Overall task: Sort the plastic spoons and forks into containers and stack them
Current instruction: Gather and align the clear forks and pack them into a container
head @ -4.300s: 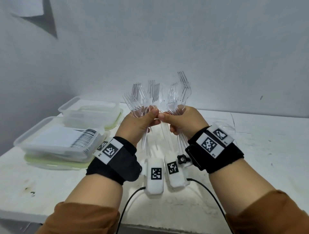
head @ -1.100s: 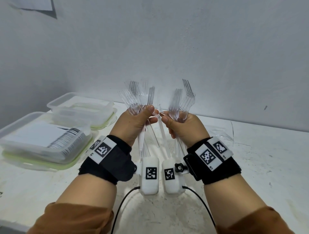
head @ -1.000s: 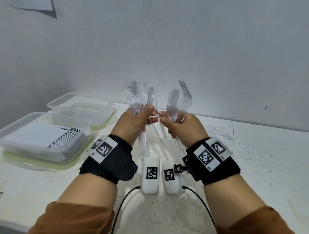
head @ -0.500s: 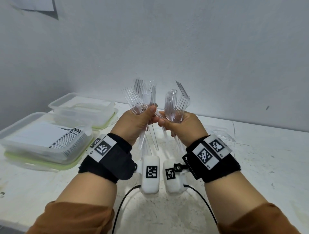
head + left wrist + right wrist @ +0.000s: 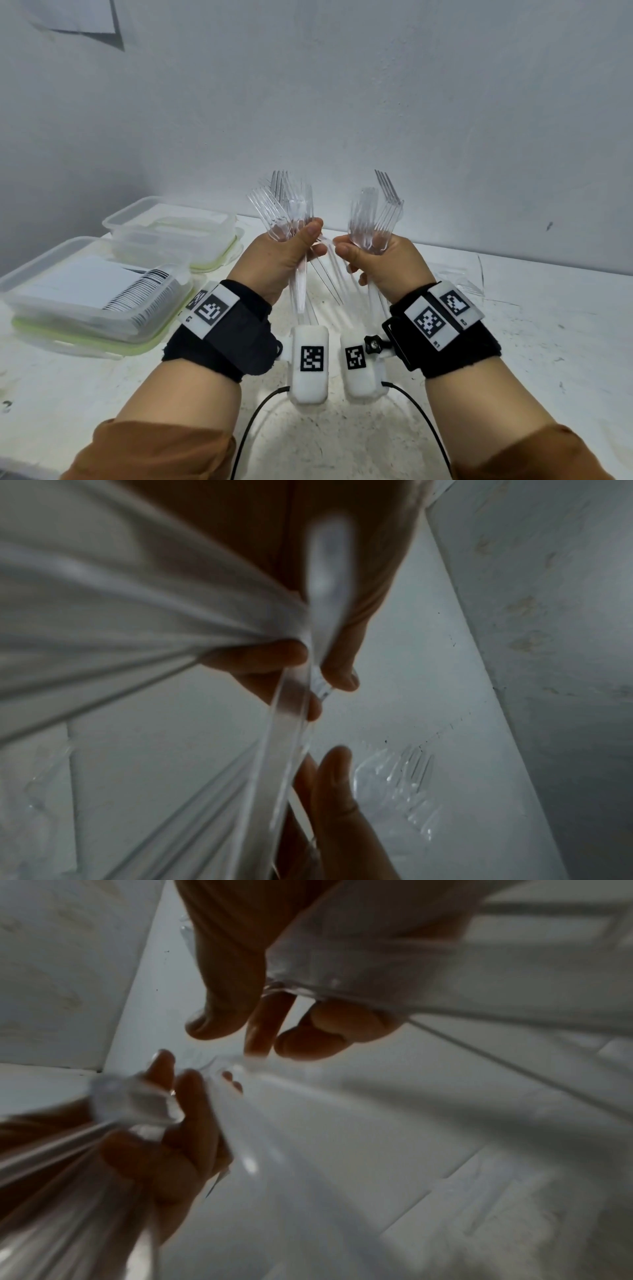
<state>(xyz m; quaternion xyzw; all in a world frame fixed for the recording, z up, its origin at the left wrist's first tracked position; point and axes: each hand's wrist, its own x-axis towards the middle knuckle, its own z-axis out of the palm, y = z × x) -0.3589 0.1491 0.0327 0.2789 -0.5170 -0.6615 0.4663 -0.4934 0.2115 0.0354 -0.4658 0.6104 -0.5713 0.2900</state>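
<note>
At the far left of the head view, a large clear container (image 5: 92,301) with a white printed label inside stands on a pale green lid, on the white table (image 5: 534,342). Just behind it, a smaller clear container (image 5: 171,229) sits on its own green lid, close to the wall.

Next comes the left hand (image 5: 277,257), raised above the table with a black wrist band carrying square markers. Its fingers and thumb are curled around a bundle of clear plastic forks (image 5: 284,209); the tines point up and spread like a fan, and the handles hang down below the palm. In the left wrist view the handles (image 5: 294,718) are blurred, so the number of forks cannot be told.

Just beside it, with the thumbs near each other but apart, the right hand (image 5: 383,263) is closed around a second bundle of forks (image 5: 373,216), also with the tines up.

Behind the right hand, more clear plastic pieces (image 5: 455,277) lie on the table near the wall; their kind is too faint to tell.
</note>
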